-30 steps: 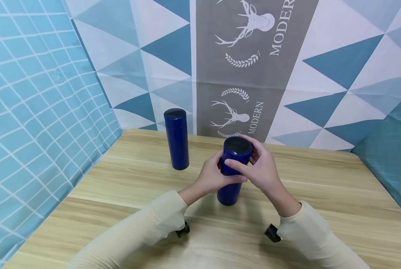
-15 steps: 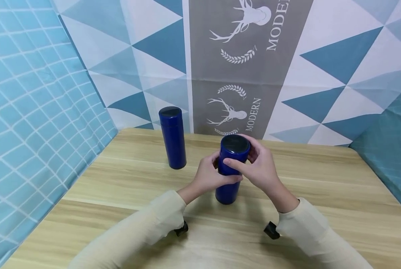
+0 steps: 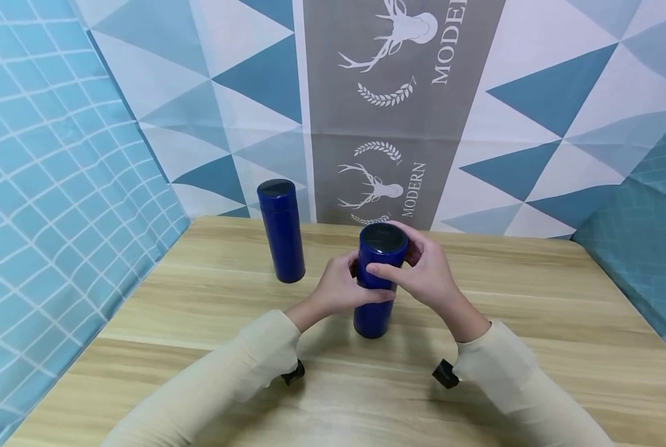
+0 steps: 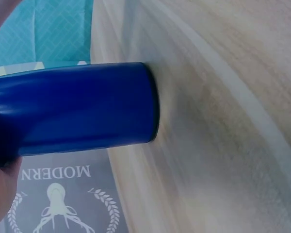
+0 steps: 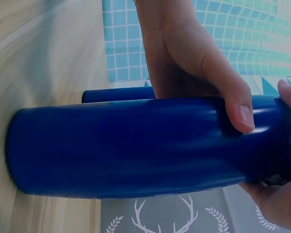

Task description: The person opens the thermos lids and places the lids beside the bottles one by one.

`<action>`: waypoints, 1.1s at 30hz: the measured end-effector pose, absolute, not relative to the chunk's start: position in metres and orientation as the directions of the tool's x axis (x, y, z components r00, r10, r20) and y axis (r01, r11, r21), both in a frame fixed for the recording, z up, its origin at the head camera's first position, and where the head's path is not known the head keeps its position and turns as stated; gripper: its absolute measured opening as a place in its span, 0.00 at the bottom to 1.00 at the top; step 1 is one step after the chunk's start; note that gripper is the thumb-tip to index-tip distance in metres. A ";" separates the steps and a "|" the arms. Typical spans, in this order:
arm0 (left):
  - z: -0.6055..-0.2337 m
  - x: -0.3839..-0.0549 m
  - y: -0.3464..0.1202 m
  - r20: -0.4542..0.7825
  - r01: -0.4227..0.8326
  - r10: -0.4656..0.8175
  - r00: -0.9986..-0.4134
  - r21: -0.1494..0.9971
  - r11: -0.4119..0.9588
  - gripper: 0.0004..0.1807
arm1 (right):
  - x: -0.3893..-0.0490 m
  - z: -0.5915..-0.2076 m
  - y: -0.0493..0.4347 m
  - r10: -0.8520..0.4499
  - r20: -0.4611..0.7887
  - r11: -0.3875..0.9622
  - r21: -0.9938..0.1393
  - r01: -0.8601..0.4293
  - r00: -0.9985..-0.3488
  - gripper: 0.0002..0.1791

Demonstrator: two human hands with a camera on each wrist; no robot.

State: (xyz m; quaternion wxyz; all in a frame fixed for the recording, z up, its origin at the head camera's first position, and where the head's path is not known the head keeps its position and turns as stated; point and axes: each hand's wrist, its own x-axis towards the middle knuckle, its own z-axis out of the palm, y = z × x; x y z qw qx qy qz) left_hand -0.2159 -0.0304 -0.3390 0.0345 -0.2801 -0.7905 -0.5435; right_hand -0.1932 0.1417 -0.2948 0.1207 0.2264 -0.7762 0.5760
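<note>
A dark blue thermos flask [image 3: 373, 320] with a glossy black top stands upright before me, its base seemingly on the wooden table. My left hand [image 3: 341, 287] grips its body from the left, thumb across the front. Higher up, my right hand [image 3: 429, 273] holds the flask near the lid from the right, with its thumb on the near side. The right wrist view shows the left thumb lying on the blue wall, and the right fingers around the lid end. Most fingers behind the flask are hidden.
A second blue flask [image 3: 282, 239] stands upright at the back left, apart from the hands. The wooden table [image 3: 534, 310] ends at a patterned cloth wall [image 3: 534, 112]. Blue checked cloth [image 3: 42, 186] hangs along the left side.
The head view has shifted slightly, so the whole scene sits a little farther left. Both hands keep their hold on the flask, with no clear movement of it.
</note>
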 end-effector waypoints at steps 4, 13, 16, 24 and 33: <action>-0.339 -0.216 -0.034 0.325 0.454 0.419 -0.848 0.853 0.257 0.28 | -0.195 -0.295 0.141 -0.255 0.438 0.220 -0.842 -0.493 -0.862 0.37; -0.337 -0.215 -0.034 0.283 0.434 0.442 -0.851 0.853 0.291 0.29 | -0.198 -0.296 0.143 -0.274 0.387 0.215 -0.867 -0.449 -0.880 0.40; -0.335 -0.217 -0.034 0.275 0.431 0.444 -0.853 0.851 0.302 0.29 | -0.200 -0.295 0.145 -0.279 0.364 0.213 -0.879 -0.427 -0.889 0.41; -0.331 -0.225 -0.034 0.273 0.447 0.457 -0.847 0.831 0.332 0.30 | -0.208 -0.292 0.149 -0.325 0.339 0.163 -0.899 -0.406 -0.883 0.44; -0.328 -0.227 -0.036 0.254 0.442 0.500 -0.828 0.844 0.303 0.30 | -0.213 -0.295 0.151 -0.358 0.357 0.116 -0.900 -0.420 -0.863 0.42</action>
